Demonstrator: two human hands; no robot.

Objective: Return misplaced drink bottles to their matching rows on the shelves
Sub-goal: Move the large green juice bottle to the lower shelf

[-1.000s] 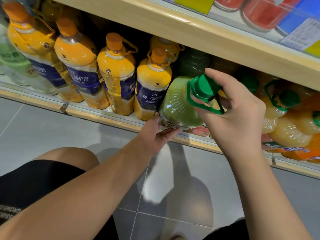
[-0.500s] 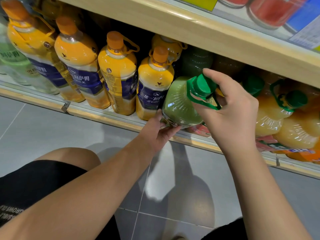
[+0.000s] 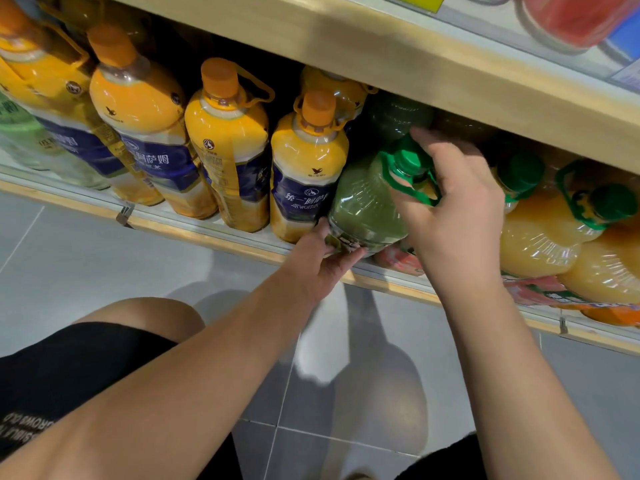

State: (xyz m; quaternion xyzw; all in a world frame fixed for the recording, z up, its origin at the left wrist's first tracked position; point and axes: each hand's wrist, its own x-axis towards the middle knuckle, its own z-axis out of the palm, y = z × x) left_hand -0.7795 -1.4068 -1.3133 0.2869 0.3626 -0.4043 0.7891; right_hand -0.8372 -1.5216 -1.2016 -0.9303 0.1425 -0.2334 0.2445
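1. Sliding the green-drink bottle into the shelf looks like the step in hand. It leans tilted at the front lip, between both hands.
2. The right hand curls its fingers round the green cap and carry loop. The left hand grips the base from below.
3. Just beyond the right hand's fingertips stands a darker green bottle, seemingly the matching row.
4. Orange-capped tea bottles stand left of the left hand.
5. This bottle seems nearly home. Whether other strays are left cannot be told.
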